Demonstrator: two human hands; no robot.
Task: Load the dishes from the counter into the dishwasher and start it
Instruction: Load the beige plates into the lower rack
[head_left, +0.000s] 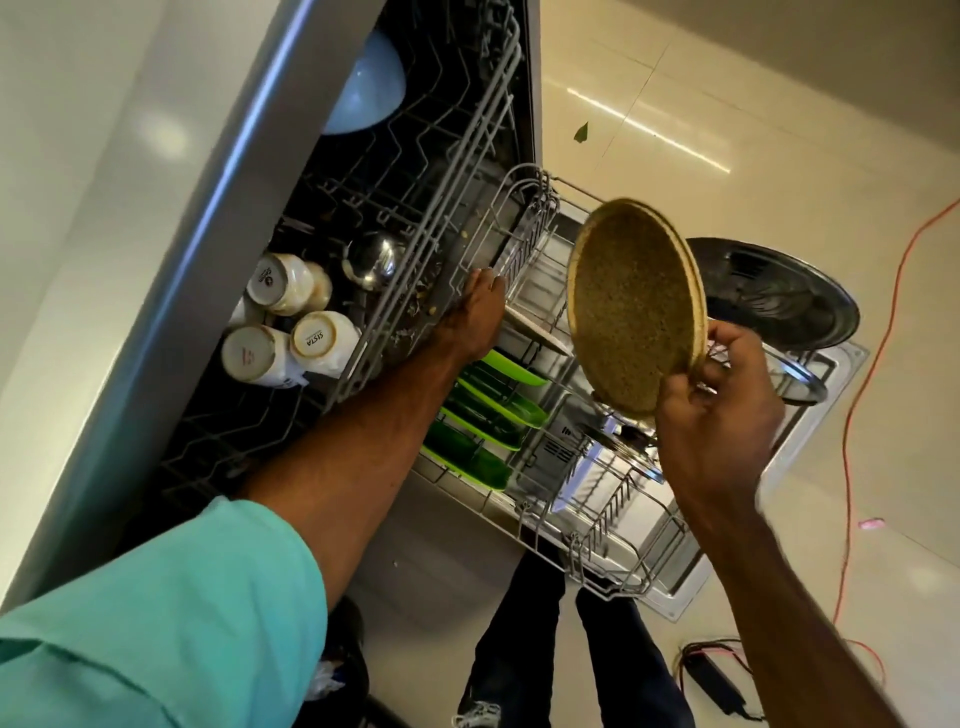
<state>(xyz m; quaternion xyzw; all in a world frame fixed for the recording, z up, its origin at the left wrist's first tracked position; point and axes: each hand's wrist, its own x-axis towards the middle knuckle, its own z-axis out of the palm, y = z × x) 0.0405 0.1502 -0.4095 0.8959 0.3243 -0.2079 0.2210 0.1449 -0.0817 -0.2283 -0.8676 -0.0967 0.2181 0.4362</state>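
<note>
Above rack (613, 525): plate (634, 306) in right hand (719, 415)

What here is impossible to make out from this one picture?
Head view only:
- Left hand: fingertips hidden by the upper rack rim, so grip or mere touch is unclear.
- Lower rack middle: covered by the brown plate in the right hand.
- Blue bowl: partly behind the grey frame.
- Counter, controls: outside the frame.

Left arm: loose turquoise sleeve (171, 613), plain cloth with soft folds, ending near the elbow; forearm bare. Right arm bare to frame edge. Both bare: left hand (475, 317), right hand (722, 410). Legs: dark blue trousers (519, 649), pale frayed patch low down.
</note>
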